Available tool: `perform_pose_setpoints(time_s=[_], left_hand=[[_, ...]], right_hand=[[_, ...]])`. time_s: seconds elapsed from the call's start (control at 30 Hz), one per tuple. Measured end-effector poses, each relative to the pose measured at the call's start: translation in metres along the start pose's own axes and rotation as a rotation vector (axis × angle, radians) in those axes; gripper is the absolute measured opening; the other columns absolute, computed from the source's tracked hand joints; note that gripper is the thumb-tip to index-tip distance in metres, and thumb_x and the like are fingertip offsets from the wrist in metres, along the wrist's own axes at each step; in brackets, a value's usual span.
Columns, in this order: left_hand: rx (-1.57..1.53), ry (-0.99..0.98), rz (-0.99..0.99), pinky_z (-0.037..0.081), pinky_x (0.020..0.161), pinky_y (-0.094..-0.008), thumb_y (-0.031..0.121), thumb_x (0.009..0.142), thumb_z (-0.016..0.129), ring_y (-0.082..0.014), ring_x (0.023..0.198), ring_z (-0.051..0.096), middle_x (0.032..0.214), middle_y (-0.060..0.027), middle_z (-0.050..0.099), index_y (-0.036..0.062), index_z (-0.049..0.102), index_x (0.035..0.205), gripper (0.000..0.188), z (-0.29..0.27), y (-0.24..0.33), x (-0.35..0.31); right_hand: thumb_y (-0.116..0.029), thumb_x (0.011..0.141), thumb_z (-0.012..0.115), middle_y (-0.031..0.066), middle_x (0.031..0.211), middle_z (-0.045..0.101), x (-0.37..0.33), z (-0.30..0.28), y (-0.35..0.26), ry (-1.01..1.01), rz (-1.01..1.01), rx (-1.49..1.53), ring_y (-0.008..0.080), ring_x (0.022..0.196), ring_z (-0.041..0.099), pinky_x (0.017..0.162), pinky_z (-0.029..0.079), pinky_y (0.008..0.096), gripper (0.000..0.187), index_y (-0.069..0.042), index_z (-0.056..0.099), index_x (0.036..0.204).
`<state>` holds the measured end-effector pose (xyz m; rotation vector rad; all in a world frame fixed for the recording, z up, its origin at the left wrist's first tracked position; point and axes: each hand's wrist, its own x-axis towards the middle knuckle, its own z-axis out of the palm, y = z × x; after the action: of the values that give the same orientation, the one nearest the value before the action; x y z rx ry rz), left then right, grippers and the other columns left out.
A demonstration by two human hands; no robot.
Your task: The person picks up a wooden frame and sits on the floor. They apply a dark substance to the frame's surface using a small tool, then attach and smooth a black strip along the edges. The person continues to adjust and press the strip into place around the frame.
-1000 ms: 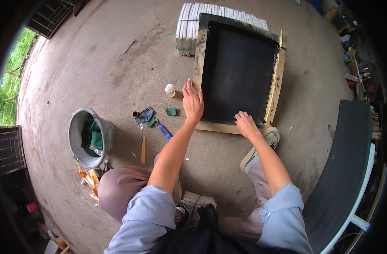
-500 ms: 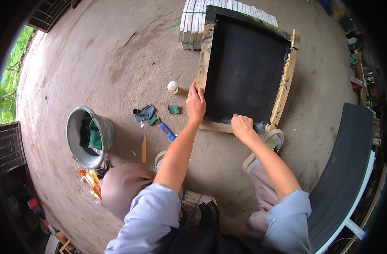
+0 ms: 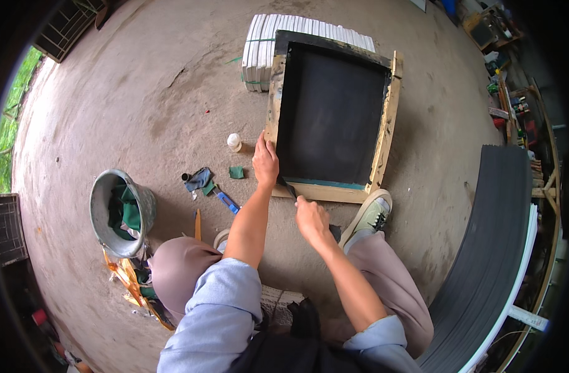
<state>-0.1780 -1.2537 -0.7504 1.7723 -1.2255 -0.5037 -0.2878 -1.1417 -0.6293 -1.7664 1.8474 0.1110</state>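
A wooden frame (image 3: pixel 334 193) with a dark black panel (image 3: pixel 334 112) recessed in it leans against a white stack. My left hand (image 3: pixel 265 166) is closed on the lower part of its left rail. Just below the frame's near left corner, my right hand (image 3: pixel 312 221) is closed round a thin dark strip (image 3: pixel 288 188). The strip runs from that corner to my fingers, and a dark end (image 3: pixel 335 232) shows below the hand; whether it is cloth or tape I cannot tell. A teal line shows along the panel's near edge.
Left of me stand a grey bucket (image 3: pixel 149 202) with green cloth, a blue-handled cutter (image 3: pixel 227 202), scraps of cloth (image 3: pixel 199 179) and a small white-capped bottle (image 3: pixel 234 142). Bundled white slabs (image 3: pixel 257 53) support the frame. A long dark ribbed stack (image 3: pixel 483 236) lies at right.
My right hand has moved left along the frame's near edge to its left corner, drawing the dark strip away. Teal now shows along that edge. The whole view has shifted slightly.
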Motion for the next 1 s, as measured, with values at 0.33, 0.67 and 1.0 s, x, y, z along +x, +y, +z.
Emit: perform_pose_setpoints(time_s=[0.33, 0.67, 1.0], left_hand=[[-0.044, -0.018, 0.010, 0.048, 0.077, -0.0464, 0.021, 0.096, 0.039, -0.0419, 0.095, 0.057, 0.114, -0.0216, 0.057, 0.0066, 0.046, 0.126, 0.034, -0.003, 0.000, 0.005], [-0.104, -0.013, 0.007, 0.048, 0.078, -0.0463, 0.019, 0.095, 0.041, -0.0417, 0.095, 0.057, 0.109, -0.0236, 0.059, 0.0053, 0.047, 0.125, 0.034, -0.003, 0.001, 0.002], [-0.232, -0.094, -0.125, 0.047, 0.076, -0.0429, 0.021, 0.095, 0.043, -0.0395, 0.089, 0.061, 0.100, -0.0245, 0.061, 0.0040, 0.048, 0.124, 0.034, 0.001, 0.009, 0.002]], right_hand=[[-0.007, 0.088, 0.045, 0.0233, 0.071, 0.063, -0.035, -0.031, -0.020, -0.026, -0.044, 0.032, 0.0368, 0.072, 0.065, 0.063, 0.051, 0.0459, 0.022, 0.002, 0.057, 0.104], [-0.017, 0.093, 0.044, 0.0234, 0.063, 0.059, -0.061, -0.067, -0.017, 0.114, 0.016, 0.095, 0.0416, 0.066, 0.061, 0.059, 0.046, 0.0509, 0.017, -0.003, 0.054, 0.094], [-0.019, 0.092, 0.050, 0.0208, 0.117, 0.051, 0.015, -0.079, 0.090, 0.442, 0.080, 0.000, 0.0377, 0.105, 0.052, 0.088, 0.044, 0.0441, 0.035, -0.005, 0.048, 0.124]])
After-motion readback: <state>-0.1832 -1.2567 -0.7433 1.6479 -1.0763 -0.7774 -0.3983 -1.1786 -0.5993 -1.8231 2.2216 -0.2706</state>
